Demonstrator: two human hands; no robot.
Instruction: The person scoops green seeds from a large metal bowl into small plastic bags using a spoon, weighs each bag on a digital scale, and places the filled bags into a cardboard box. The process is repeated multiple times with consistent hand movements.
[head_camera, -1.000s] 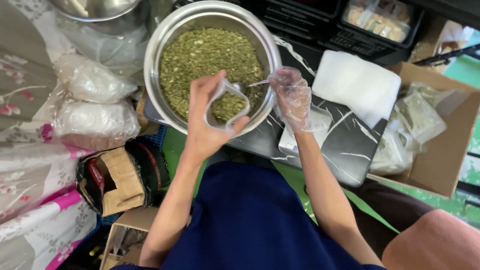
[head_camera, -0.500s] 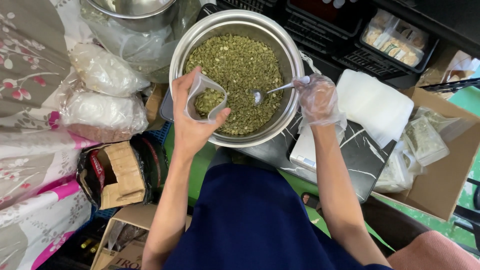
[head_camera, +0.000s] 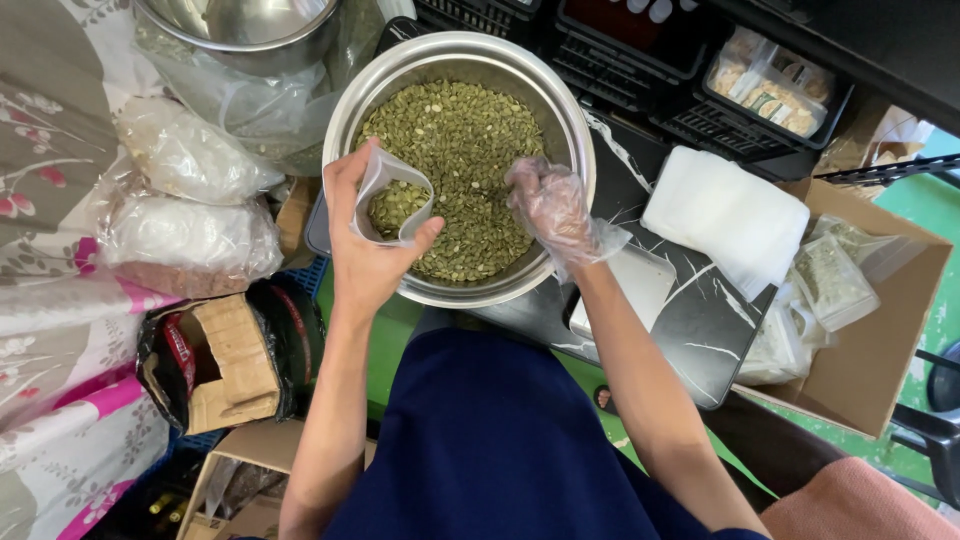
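Green seeds (head_camera: 465, 150) fill our steel bowl (head_camera: 575, 130); left grip (head_camera: 365, 255) pinches a small clear bag (head_camera: 392, 200) open, gloved right grip (head_camera: 548, 205) curls into the seeds, can't tell on what.

Bowl (head_camera: 345, 120) mouth is left open from above; access on the L is hemmed by plastic bags (head_camera: 185, 200), on the R by white stack (head_camera: 725, 215) & cardboard box (head_camera: 880, 330); crates (head_camera: 610, 50) are stacked behind.

Both forearms are bare and reach forward side by side, elbows bent. The left hand (head_camera: 365, 245) is palm-up-ish, thumb one side and fingers curled round the other, pinching something thin between them. The right hand (head_camera: 550, 205), just beside it, wears a clear loose glove, fingers bunched and pointing down, wrist bent.
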